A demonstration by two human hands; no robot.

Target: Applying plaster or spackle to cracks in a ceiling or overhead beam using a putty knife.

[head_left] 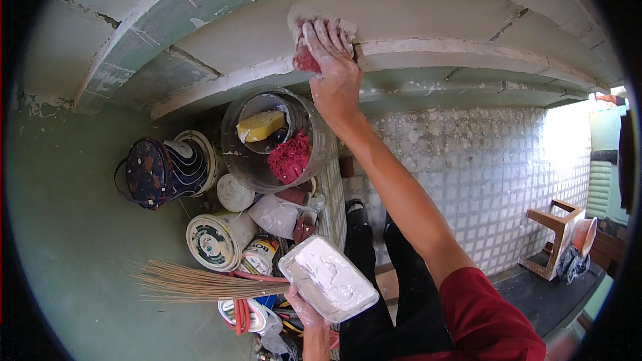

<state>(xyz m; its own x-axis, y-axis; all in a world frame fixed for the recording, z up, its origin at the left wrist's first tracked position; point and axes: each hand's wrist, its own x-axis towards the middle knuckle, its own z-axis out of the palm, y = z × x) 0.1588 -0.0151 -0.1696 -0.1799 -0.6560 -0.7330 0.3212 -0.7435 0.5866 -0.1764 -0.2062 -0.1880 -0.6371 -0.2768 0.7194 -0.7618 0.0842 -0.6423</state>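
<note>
My right hand [329,50] reaches up to the pale surface at the top and presses a red cloth [305,60] against it. Its fingers are bent over the cloth and smeared with white, and a white patch shows around them. Low in the view, my left hand [309,309] grips the edge of a white rectangular tub [330,279]. White paste [328,271] lies spread inside the tub.
A clear bucket [231,140] holds a yellow sponge [262,126] and a pink rag [289,157]. A dark backpack [150,174], a lidded pail [215,242] and a stick broom [207,282] are at left. A wooden stool [552,237] is at right.
</note>
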